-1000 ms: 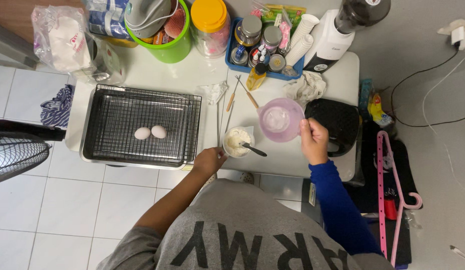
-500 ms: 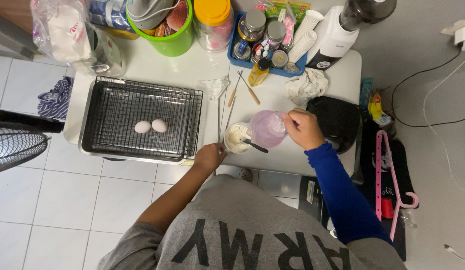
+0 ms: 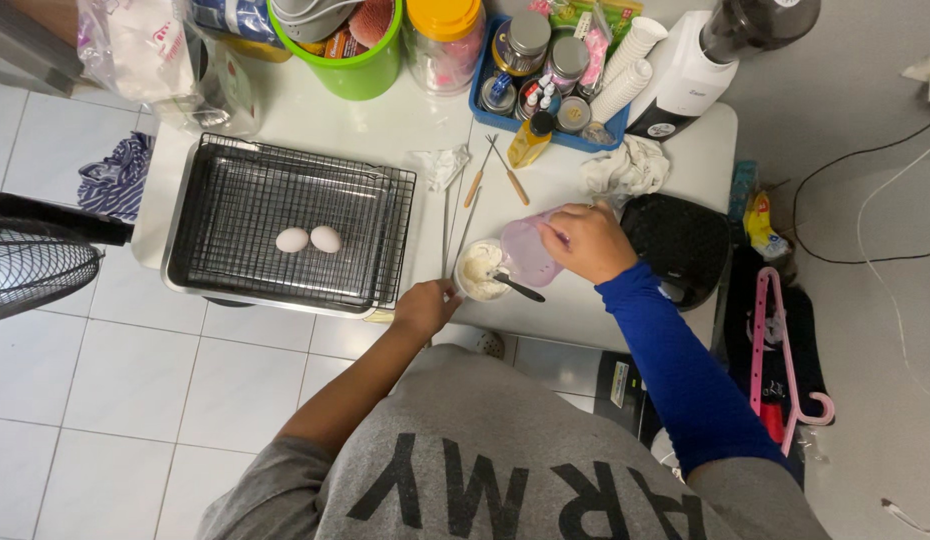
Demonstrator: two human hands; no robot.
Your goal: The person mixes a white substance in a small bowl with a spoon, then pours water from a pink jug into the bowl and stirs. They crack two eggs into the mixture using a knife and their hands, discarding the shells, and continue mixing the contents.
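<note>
Pink cup (image 3: 528, 252) tilted over white bowl (image 3: 481, 270), right hand (image 3: 587, 243) fingers wrapped around it; left hand (image 3: 425, 307) steadies bowl rim. Pouring step; next calls for controlled tipping.

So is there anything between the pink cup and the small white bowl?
Nothing visible. The right hand tilts the pink cup right at the rim of the small white bowl, which the left hand steadies; the spoon rests inside.

White table (image 3: 365, 125) w/ rack tray (image 3: 285, 235), cups
</note>
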